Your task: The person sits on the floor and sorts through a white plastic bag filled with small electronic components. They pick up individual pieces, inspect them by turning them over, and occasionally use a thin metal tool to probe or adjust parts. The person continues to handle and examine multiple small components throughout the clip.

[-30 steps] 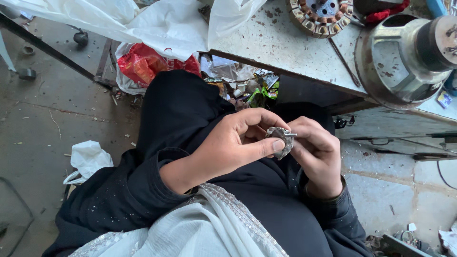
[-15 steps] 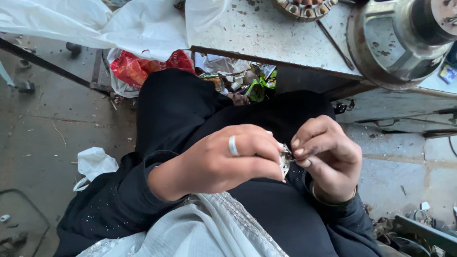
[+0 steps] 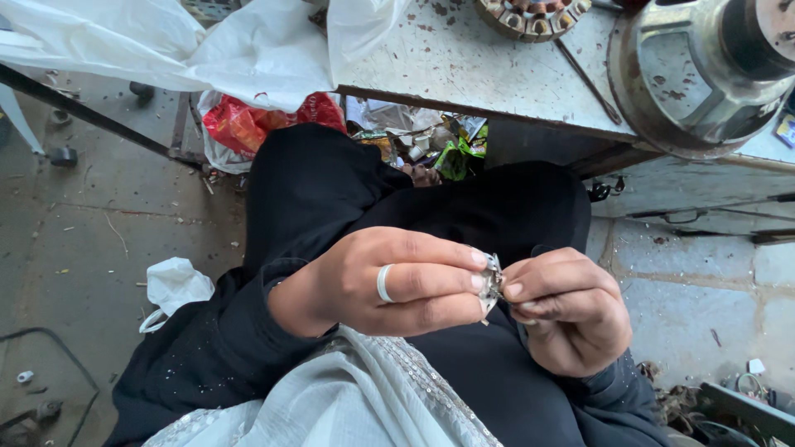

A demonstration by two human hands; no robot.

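Over my lap, both hands pinch one small silvery metal piece (image 3: pixel 493 281). My left hand (image 3: pixel 389 281), with a silver ring on one finger, grips it from the left with the fingertips. From the right, my right hand (image 3: pixel 567 310) holds the same piece between thumb and fingers. Most of the piece is hidden between the fingertips, so its shape is unclear. My legs in black cloth (image 3: pixel 464 207) lie beneath the hands, and pale grey fabric (image 3: pixel 348 406) drapes below my left wrist.
A worn metal workbench (image 3: pixel 464 66) stands ahead, bearing a wound motor stator (image 3: pixel 530 16) and a large round metal housing (image 3: pixel 696 74). White plastic sheets (image 3: pixel 248 50), a red bag (image 3: pixel 240 124) and scraps lie under it. A white rag (image 3: pixel 174 285) rests on the concrete floor.
My left hand has rolled over so its knuckles and ring face up, and both hands have shifted slightly lower and to the right while still holding the metal piece.
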